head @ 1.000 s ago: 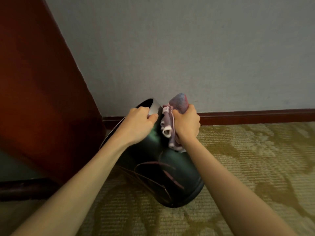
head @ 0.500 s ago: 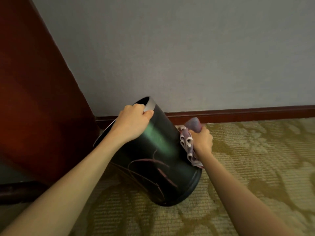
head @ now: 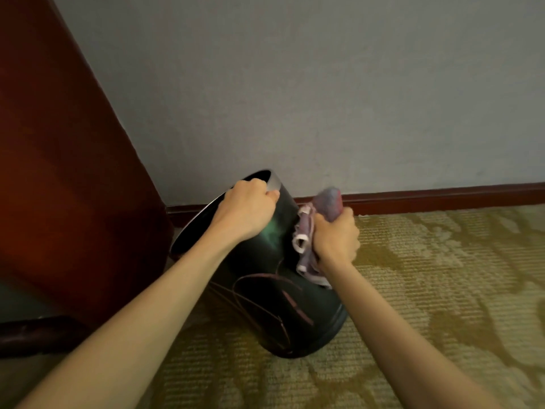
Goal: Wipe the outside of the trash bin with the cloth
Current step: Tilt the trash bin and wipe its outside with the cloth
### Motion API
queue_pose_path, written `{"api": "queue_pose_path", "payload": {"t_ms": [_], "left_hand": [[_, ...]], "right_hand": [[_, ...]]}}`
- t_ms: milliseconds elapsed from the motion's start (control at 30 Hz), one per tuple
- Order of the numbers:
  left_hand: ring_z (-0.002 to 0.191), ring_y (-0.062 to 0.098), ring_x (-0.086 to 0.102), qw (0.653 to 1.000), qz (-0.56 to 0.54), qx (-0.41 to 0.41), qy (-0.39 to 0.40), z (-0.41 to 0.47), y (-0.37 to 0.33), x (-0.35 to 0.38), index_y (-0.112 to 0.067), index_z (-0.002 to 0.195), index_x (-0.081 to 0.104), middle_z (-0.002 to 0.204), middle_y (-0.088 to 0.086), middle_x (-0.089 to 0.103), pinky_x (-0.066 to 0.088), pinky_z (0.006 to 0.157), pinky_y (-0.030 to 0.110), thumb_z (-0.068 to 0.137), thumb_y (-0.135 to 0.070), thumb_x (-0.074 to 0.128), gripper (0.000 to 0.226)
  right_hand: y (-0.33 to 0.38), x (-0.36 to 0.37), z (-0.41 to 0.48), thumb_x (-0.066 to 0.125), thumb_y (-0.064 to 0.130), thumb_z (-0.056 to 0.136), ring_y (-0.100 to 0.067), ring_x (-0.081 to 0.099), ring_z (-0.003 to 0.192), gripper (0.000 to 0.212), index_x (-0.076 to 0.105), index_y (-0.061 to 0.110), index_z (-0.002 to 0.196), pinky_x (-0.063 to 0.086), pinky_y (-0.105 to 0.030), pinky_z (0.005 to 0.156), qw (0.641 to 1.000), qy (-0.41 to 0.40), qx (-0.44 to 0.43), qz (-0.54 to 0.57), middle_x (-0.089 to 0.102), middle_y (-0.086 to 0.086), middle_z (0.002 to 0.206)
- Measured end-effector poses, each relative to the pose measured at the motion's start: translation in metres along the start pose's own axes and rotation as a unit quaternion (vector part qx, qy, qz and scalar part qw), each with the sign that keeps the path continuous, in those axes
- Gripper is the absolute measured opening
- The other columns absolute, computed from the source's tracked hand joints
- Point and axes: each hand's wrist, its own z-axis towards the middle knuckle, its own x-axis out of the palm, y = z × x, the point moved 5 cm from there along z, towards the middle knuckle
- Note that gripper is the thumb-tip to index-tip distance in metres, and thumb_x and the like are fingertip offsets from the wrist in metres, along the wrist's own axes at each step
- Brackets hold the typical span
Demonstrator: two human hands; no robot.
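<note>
A dark, glossy trash bin [head: 265,308] with a thin line pattern stands tilted on the carpet, its open mouth leaning toward the upper left. My left hand [head: 246,211] grips the top rim and holds the bin tilted. My right hand [head: 334,236] is closed on a bunched pink and purple cloth [head: 309,228], which it presses against the bin's upper right side. Part of the cloth sticks out above my fist, and the rest hangs below it.
A dark red wooden panel [head: 65,172] rises at the left, close to the bin. Behind the bin run a grey wall [head: 324,98] and a reddish baseboard [head: 442,196]. Patterned green carpet [head: 442,290] covers the floor to the right and front.
My right hand slid the cloth down the bin's right side, then came back up toward the rim. The left hand kept its grip on the rim and the bin stayed tilted.
</note>
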Motion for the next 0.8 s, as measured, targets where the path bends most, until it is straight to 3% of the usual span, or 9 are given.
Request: {"api": "queue_pose_path", "payload": {"t_ms": [167, 367, 467, 633, 800], "left_hand": [[0.097, 0.045, 0.053, 0.999, -0.033, -0.041, 0.001, 0.005, 0.013, -0.008, -0.004, 0.077, 0.050, 0.107, 0.030, 0.058, 0.038, 0.075, 0.040, 0.093, -0.030, 0.044, 0.031], [0.100, 0.043, 0.054, 0.997, -0.041, -0.065, 0.015, 0.012, 0.030, -0.011, -0.001, 0.089, 0.056, 0.110, 0.028, 0.059, 0.039, 0.077, 0.039, 0.094, -0.033, 0.045, 0.034], [0.103, 0.040, 0.055, 0.994, -0.059, -0.088, 0.014, 0.013, 0.044, -0.017, -0.001, 0.106, 0.061, 0.113, 0.023, 0.060, 0.045, 0.090, 0.044, 0.094, -0.036, 0.045, 0.040], [0.093, 0.037, 0.059, 0.992, -0.074, -0.098, 0.004, 0.010, 0.054, -0.023, -0.003, 0.092, 0.064, 0.100, 0.020, 0.064, 0.047, 0.087, 0.045, 0.093, -0.035, 0.047, 0.037], [0.090, 0.035, 0.060, 0.991, -0.091, -0.094, 0.002, 0.005, 0.051, -0.023, -0.002, 0.095, 0.065, 0.097, 0.017, 0.065, 0.048, 0.088, 0.047, 0.093, -0.036, 0.047, 0.040]], "right_hand": [[0.042, 0.016, -0.028, 0.058, 0.037, 0.086, -0.036, 0.059, 0.091, 0.030, 0.045, 0.014, 0.099, 0.035, -0.036, 0.070, 0.994, -0.027, -0.106, 0.026, 0.062, -0.010, 0.105], [0.031, 0.017, -0.024, 0.058, 0.032, 0.086, -0.037, 0.059, 0.085, 0.029, 0.046, 0.009, 0.100, 0.035, -0.036, 0.063, 0.979, -0.036, -0.199, -0.007, 0.061, -0.012, 0.101], [-0.002, 0.011, -0.014, 0.058, 0.034, 0.087, -0.036, 0.060, 0.087, 0.031, 0.046, 0.009, 0.101, 0.036, -0.036, 0.066, 0.980, -0.043, -0.185, -0.057, 0.060, -0.012, 0.104], [-0.043, 0.000, 0.005, 0.057, 0.035, 0.088, -0.038, 0.059, 0.093, 0.034, 0.046, 0.008, 0.105, 0.040, -0.041, 0.072, 0.977, -0.032, -0.148, -0.147, 0.059, -0.014, 0.109], [-0.055, -0.007, 0.016, 0.054, 0.035, 0.089, -0.042, 0.059, 0.094, 0.035, 0.045, 0.009, 0.109, 0.037, -0.040, 0.068, 0.963, -0.017, -0.154, -0.222, 0.058, -0.016, 0.112]]}}
